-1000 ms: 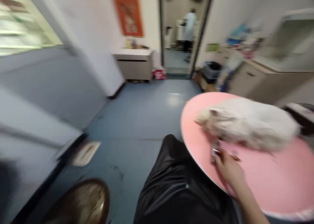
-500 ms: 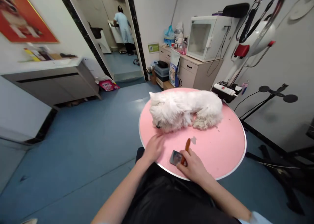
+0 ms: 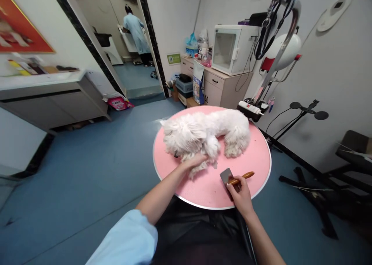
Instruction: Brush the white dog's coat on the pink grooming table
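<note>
A small white dog [image 3: 203, 135] lies on its side on the round pink tabletop [image 3: 255, 160], its head toward the left edge and its hind legs toward the right. The left hand [image 3: 195, 161] reaches in from the near side and rests on the dog's front leg, the grip closed loosely around the fur there, though the fur hides how firmly the fingers hold. The right hand [image 3: 240, 193] sits at the near rim of the tabletop, its grip wrapped around the wooden handle of a slicker brush [image 3: 232, 177]; the brush's flat grey head points toward the dog and lies just beside its front paws, apart from the fur. A black apron [image 3: 200, 234] covers the person's lap below the tabletop. Behind the tabletop stands a beige cabinet [image 3: 223, 88] carrying a white box dryer [image 3: 231, 48], and a grooming arm [image 3: 279, 36] rises at the far right edge. In the doorway at the back, another person in a light blue top [image 3: 134, 28] stands facing away
</note>
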Demonstrator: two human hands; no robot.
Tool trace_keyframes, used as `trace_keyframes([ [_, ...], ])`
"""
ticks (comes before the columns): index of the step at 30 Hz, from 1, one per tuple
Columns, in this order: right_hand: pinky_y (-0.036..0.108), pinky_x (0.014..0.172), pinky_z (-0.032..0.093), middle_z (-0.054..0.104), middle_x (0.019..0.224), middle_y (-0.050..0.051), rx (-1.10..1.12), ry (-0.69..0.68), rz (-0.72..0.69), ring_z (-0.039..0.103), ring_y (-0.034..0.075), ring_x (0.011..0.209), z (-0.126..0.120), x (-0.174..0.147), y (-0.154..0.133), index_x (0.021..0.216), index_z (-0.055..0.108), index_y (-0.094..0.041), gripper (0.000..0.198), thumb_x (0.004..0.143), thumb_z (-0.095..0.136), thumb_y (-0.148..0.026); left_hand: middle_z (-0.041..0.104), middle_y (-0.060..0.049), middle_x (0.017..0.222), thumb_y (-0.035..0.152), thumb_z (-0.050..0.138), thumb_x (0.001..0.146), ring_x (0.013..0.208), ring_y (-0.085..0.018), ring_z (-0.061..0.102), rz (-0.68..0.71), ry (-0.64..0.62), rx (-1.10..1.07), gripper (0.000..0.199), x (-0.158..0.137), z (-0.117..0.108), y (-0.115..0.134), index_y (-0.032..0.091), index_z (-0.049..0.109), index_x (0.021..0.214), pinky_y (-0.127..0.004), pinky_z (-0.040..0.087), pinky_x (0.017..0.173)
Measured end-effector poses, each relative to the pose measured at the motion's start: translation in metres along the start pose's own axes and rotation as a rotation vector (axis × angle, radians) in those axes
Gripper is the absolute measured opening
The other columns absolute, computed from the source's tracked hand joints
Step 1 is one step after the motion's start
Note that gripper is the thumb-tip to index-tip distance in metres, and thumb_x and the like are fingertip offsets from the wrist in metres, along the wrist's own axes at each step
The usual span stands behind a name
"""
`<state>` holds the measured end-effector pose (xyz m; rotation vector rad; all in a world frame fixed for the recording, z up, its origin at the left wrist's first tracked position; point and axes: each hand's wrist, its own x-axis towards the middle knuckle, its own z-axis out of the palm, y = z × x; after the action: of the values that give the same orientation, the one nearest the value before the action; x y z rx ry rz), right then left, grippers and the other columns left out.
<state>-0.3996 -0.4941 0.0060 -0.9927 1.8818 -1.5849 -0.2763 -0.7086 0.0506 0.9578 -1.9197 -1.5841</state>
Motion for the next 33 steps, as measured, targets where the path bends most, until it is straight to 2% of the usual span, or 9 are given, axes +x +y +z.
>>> trace_keyframes([
  [4, 0.045, 0.092, 0.053, 0.065, 0.114, 0.012, -0.060, -0.073, -0.136, 0.065, 0.027, 0.104, -0.001, 0.001, -0.037, 0.109, 0.051, -0.023, 0.036, 0.079, 0.061, -0.041, 0.064, -0.006, 0.130, 0.025, 0.067, 0.075, 0.123, -0.027, 0.055, 0.088, -0.105, -0.110, 0.050, -0.072, -0.001, 0.004, 0.019, 0.063, 0.124, -0.035, 0.038, 0.109],
  [9, 0.038, 0.084, 0.051, 0.064, 0.092, 0.005, -0.426, -0.497, -0.443, 0.063, 0.022, 0.087, -0.001, 0.033, -0.094, 0.087, 0.059, -0.024, 0.012, 0.079, 0.061, -0.033, 0.060, -0.008, 0.135, 0.019, 0.068, 0.065, 0.122, -0.027, 0.055, -0.108, -0.057, -0.105, 0.071, -0.158, 0.003, -0.004, 0.018, 0.053, 0.135, -0.034, 0.042, 0.106],
  [12, 0.039, 0.080, 0.049, 0.061, 0.086, 0.006, -0.465, -0.091, -0.521, 0.060, 0.023, 0.084, -0.008, 0.031, -0.106, 0.083, 0.057, -0.022, 0.012, 0.084, 0.055, -0.035, 0.064, -0.009, 0.127, 0.019, 0.068, 0.062, 0.115, -0.028, 0.059, -0.167, -0.102, -0.071, 0.069, -0.196, -0.006, -0.006, 0.016, 0.056, 0.130, -0.032, 0.046, 0.099],
  [14, 0.038, 0.079, 0.048, 0.059, 0.080, 0.005, -0.426, 0.016, -0.602, 0.059, 0.022, 0.083, -0.007, 0.009, -0.106, 0.079, 0.055, -0.023, 0.017, 0.088, 0.050, -0.036, 0.070, -0.008, 0.107, 0.021, 0.066, 0.062, 0.100, -0.026, 0.064, -0.188, -0.186, -0.073, 0.053, -0.213, -0.014, -0.005, 0.012, 0.064, 0.114, -0.031, 0.050, 0.087],
  [18, 0.032, 0.074, 0.048, 0.060, 0.079, 0.003, -0.472, -0.383, -0.688, 0.059, 0.019, 0.076, 0.009, -0.027, -0.104, 0.077, 0.056, -0.024, 0.016, 0.082, 0.059, -0.039, 0.071, -0.005, 0.089, 0.020, 0.060, 0.059, 0.084, -0.023, 0.063, -0.154, -0.136, -0.075, 0.036, -0.229, -0.022, -0.003, 0.012, 0.068, 0.094, -0.029, 0.050, 0.077],
  [22, 0.033, 0.070, 0.047, 0.057, 0.073, 0.003, -0.470, 0.160, -0.659, 0.056, 0.019, 0.070, 0.016, -0.026, -0.117, 0.072, 0.052, -0.023, 0.020, 0.086, 0.050, -0.039, 0.069, -0.003, 0.087, 0.021, 0.060, 0.058, 0.083, -0.021, 0.061, -0.088, 0.031, -0.076, 0.036, -0.229, -0.018, -0.010, 0.013, 0.067, 0.093, -0.027, 0.047, 0.076],
  [26, 0.030, 0.072, 0.046, 0.061, 0.074, 0.002, -0.614, -0.317, -0.746, 0.059, 0.018, 0.072, 0.032, -0.034, -0.124, 0.070, 0.055, -0.024, 0.019, 0.080, 0.060, -0.040, 0.061, 0.001, 0.068, 0.019, 0.057, 0.059, 0.065, -0.014, 0.054, -0.033, 0.120, -0.044, 0.022, -0.222, -0.012, -0.020, 0.014, 0.063, 0.079, -0.023, 0.042, 0.060],
  [31, 0.027, 0.062, 0.043, 0.061, 0.071, 0.002, -0.636, -0.005, -0.635, 0.058, 0.017, 0.065, 0.052, -0.029, -0.126, 0.074, 0.055, -0.022, 0.017, 0.082, 0.056, -0.038, 0.064, 0.000, 0.072, 0.013, 0.054, 0.060, 0.067, -0.015, 0.057, 0.045, 0.164, -0.014, 0.021, -0.218, -0.012, -0.016, 0.014, 0.064, 0.078, -0.024, 0.045, 0.065],
  [33, 0.026, 0.062, 0.042, 0.060, 0.068, 0.001, -0.637, -0.131, -0.680, 0.056, 0.016, 0.062, 0.054, -0.019, -0.132, 0.071, 0.054, -0.023, 0.017, 0.080, 0.057, -0.036, 0.068, -0.002, 0.078, 0.012, 0.054, 0.062, 0.074, -0.018, 0.061, 0.059, 0.180, 0.031, 0.022, -0.218, -0.012, -0.015, 0.014, 0.065, 0.081, -0.026, 0.048, 0.070],
])
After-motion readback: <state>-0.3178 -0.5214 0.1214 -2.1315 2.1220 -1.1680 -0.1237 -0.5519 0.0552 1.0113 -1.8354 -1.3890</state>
